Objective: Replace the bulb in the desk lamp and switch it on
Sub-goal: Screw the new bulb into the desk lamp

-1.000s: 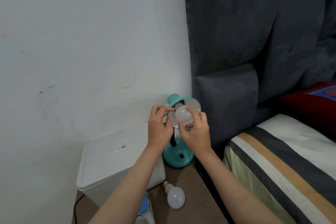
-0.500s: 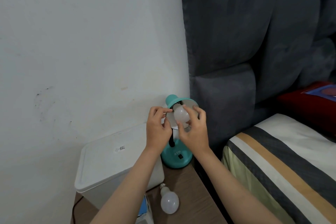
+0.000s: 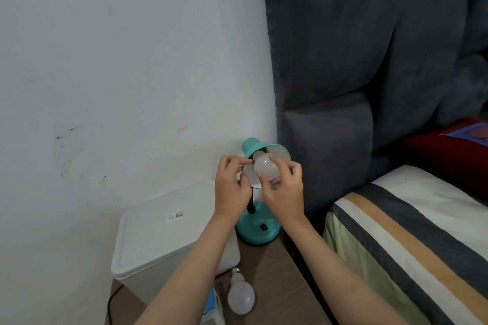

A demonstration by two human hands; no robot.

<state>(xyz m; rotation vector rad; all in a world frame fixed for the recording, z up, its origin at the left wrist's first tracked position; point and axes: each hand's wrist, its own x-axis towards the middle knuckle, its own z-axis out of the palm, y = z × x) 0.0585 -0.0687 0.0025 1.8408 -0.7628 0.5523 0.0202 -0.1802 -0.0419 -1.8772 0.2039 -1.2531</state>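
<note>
A teal metal desk lamp with a round base [image 3: 257, 229] is standing at the far end of a brown wooden table [image 3: 285, 295], close to the white wall and the grey padded headboard [image 3: 343, 87]. Its cone-shaped shade [image 3: 266, 146] is tilting toward the viewer, and a frosted white round bulb [image 3: 265, 166] is sitting in the mouth of the shade. The right hand [image 3: 284, 192] is closing its fingertips around the near side of this bulb, while the left hand [image 3: 232, 187] is pinching the left rim of the shade with thumb and forefinger; the two hands are lying just beside each other. A black switch [image 3: 262, 227] is showing on top of the base. A second frosted white bulb with a metal screw cap [image 3: 240, 295] is lying on its side on the table, near the viewer, between the two forearms. A white lidded plastic box [image 3: 158, 240] is resting to the left of the lamp, and a striped bed cover [image 3: 412, 245] is lying to the right.
</note>
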